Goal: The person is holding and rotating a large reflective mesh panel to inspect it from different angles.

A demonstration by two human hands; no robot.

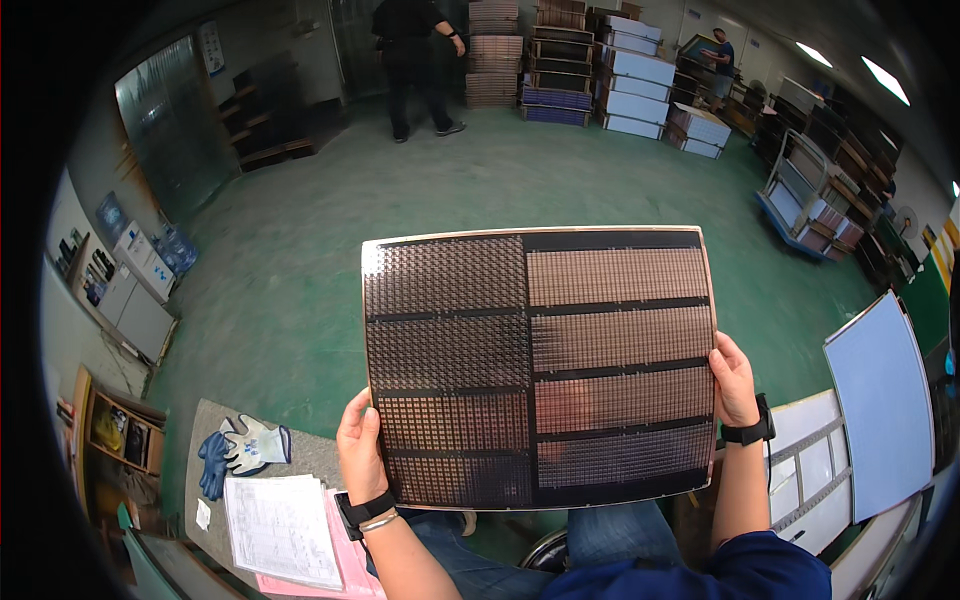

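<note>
A large dark circuit board panel (530, 370) with copper-coloured grids in two columns of blocks is held up over my lap. At its left edge, low down, my left hand (362, 450) grips it with the thumb on the front. My right hand (733, 380) is closed on the right edge, a little higher, its thumb also on the front. The fingers behind the panel are hidden. Its face tilts toward me, and the upper left corner catches a bright glare. Both wrists wear dark bands.
Printed sheets (280, 530) and blue-and-white work gloves (255, 447) lie on a grey surface at left. A pale blue board (880, 410) leans at right. Board stacks (635, 80), a loaded cart (810, 200) and a person in dark clothes (410, 60) stand beyond the green floor (400, 185).
</note>
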